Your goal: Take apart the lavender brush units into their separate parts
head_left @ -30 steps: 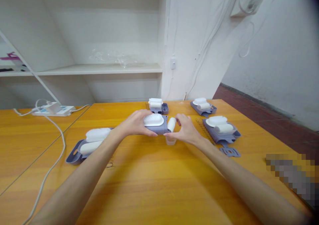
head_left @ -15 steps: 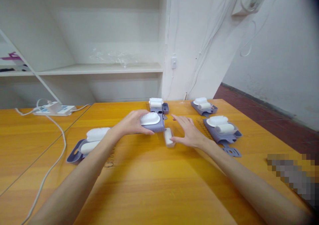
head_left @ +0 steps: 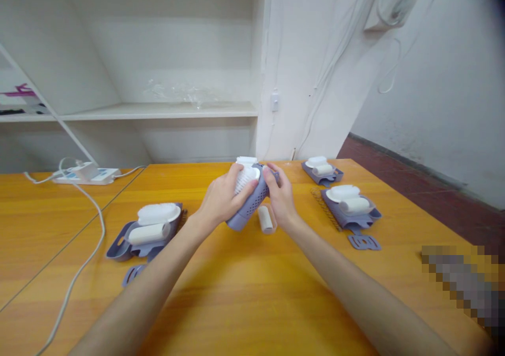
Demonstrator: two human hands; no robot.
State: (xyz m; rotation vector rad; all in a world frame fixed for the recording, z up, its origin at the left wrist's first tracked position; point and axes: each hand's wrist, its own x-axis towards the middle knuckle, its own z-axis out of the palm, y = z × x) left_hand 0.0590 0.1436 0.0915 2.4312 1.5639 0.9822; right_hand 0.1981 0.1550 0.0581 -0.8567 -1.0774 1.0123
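A purple-grey plastic box (head_left: 249, 205) with small holes in its side is held tilted above the table. My left hand (head_left: 221, 197) wraps round it, the thumb lying across a white, bristled oval piece (head_left: 246, 177) on its top. At the box's upper right end, my right hand (head_left: 281, 195) has its thumb and fingers closed on it; what the fingertips press there is partly hidden. Just below, a white roll (head_left: 265, 219) lies in a small clear tray (head_left: 273, 224) on the table. Behind my hands another white piece (head_left: 246, 160) shows partly.
Similar sets of purple-grey parts with white rolls stand at the left (head_left: 149, 233), the right (head_left: 356, 205) and the back right (head_left: 321, 171). Flat slotted purple plates (head_left: 363, 242) lie by two of them. A power strip (head_left: 87, 174) and its cable (head_left: 92, 256) occupy the left side.
My right hand has moved from beside the box up onto its right end and closed on it. The box has turned from nearly level to tilted, its right end higher.
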